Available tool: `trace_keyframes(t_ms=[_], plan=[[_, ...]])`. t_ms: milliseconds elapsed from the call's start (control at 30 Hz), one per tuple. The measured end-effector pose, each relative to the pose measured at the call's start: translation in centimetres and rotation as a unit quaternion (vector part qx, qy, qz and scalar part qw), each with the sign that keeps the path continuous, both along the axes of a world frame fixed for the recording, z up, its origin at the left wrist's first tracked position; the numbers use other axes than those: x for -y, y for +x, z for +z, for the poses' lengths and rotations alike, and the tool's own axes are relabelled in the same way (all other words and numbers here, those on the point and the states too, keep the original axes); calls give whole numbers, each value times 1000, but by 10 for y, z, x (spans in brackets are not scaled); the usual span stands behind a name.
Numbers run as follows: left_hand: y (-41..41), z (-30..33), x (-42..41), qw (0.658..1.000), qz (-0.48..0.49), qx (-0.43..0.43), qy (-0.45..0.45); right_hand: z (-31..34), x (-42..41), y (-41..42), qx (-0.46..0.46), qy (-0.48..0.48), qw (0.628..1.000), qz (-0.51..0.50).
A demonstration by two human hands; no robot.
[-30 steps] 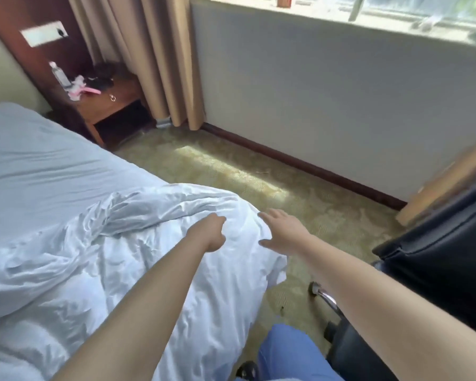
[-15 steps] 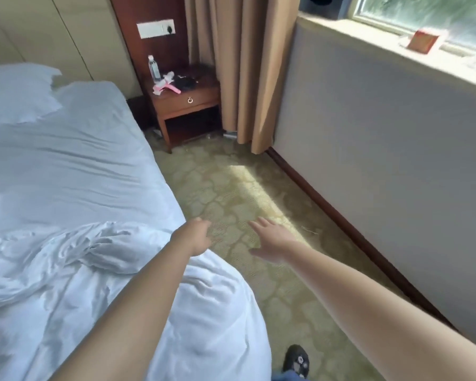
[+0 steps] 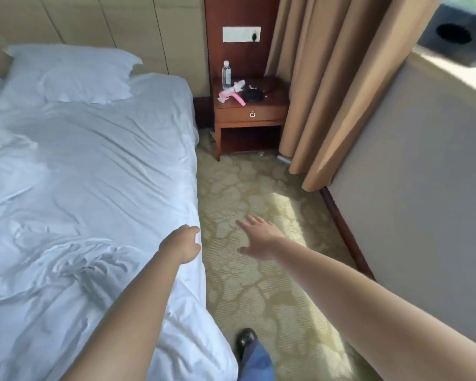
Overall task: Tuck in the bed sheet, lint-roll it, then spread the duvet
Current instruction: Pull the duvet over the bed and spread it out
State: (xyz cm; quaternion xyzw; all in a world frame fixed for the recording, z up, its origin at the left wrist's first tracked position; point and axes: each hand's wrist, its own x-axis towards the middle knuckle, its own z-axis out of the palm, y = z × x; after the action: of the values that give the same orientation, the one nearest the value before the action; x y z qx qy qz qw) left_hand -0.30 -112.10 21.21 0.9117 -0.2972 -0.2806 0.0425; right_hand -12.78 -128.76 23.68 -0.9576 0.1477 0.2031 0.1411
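Observation:
The white bed sheet [image 3: 116, 166] covers the mattress and lies wrinkled. A crumpled white duvet [image 3: 66, 270] is bunched over the near part of the bed. My left hand [image 3: 182, 243] hovers at the bed's right edge with its fingers loosely curled, holding nothing. Stretched out over the carpet beside the bed, my right hand [image 3: 259, 237] has straight fingers and is empty. A pink lint roller [image 3: 232, 95] lies on the wooden nightstand [image 3: 250, 116], far ahead of both hands.
A white pillow [image 3: 74, 75] sits at the head of the bed. A water bottle [image 3: 226, 74] and a dark object [image 3: 252, 94] share the nightstand. Tan curtains [image 3: 327, 92] and a grey wall [image 3: 423, 188] bound a strip of patterned carpet [image 3: 259, 284]. My shoe [image 3: 246, 339] is on the carpet.
I have turned toward the head of the bed and moved along its side. Both hands have come off the duvet's corner; the right one now hangs over the carpet.

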Motion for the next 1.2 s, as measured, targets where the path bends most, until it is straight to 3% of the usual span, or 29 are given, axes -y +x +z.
trace_keyframes(t_ms=[167,433,767,1000,1200], plan=[[63,2,18,998,68,-1,-4,1,32,96,-16,-11,998,65],[152,10,-40,969,245,1,15,14,4,254,-2,-9,971,239],[205,0,-78,898,432,-19,78,-8,-37,411,1,20,892,451],[207,-13,-106,855,501,-52,120,-27,-88,460,-28,14,831,556],[233,-6,-160,826,545,8,140,-31,-160,494,-18,18,786,618]])
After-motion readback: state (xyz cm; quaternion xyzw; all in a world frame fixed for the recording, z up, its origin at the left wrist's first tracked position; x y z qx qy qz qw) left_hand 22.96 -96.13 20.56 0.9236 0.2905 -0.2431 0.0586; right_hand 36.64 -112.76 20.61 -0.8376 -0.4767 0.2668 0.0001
